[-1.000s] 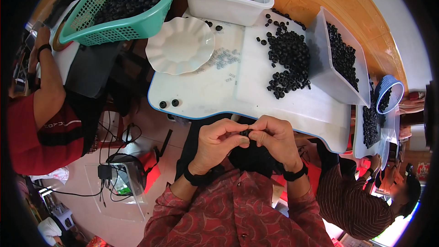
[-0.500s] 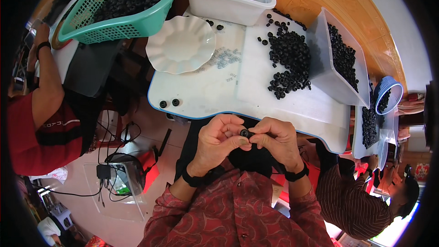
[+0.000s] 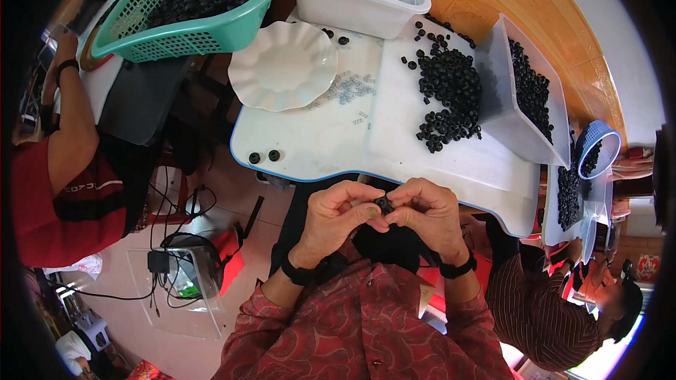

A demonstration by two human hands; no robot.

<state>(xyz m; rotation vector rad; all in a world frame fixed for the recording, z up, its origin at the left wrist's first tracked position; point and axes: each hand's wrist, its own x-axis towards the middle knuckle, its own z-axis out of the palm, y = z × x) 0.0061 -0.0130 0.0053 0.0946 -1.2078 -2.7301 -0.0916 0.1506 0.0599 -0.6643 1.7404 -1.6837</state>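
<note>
While the thumb and fingertips of the left hand [image 3: 339, 212] are pinching one small black ring-shaped piece [image 3: 384, 205], those of the right hand [image 3: 426, 211] are gripping it from the other side. Both hands are meeting in front of the red patterned shirt [image 3: 320, 324], just off the near edge of the table [image 3: 317, 142]; each wrist is wearing a black band [image 3: 458, 267].

Table, near left corner: two loose black pieces [image 3: 274, 155], lying side by side. Table, far left: one white plate [image 3: 282, 67] with a wavy rim, sitting bare; more black pieces [image 3: 343, 40] are lying just past its right side. Table, right half: one pile of black pieces [image 3: 451, 91], spreading loosely beside a whitish bin [image 3: 498, 88] that is holding more of them. Far edge: one white tub [image 3: 352, 15], its floor carrying a few black pieces.

Upper left: one green basket [image 3: 201, 43], brimming with black pieces. Far right: one small blue basket [image 3: 611, 142], containing more.

Lower left: black cables [image 3: 158, 262], trailing above the floor. Flanking: one person in red [image 3: 63, 204] is sitting at left, another in stripes [image 3: 535, 309] at right.
</note>
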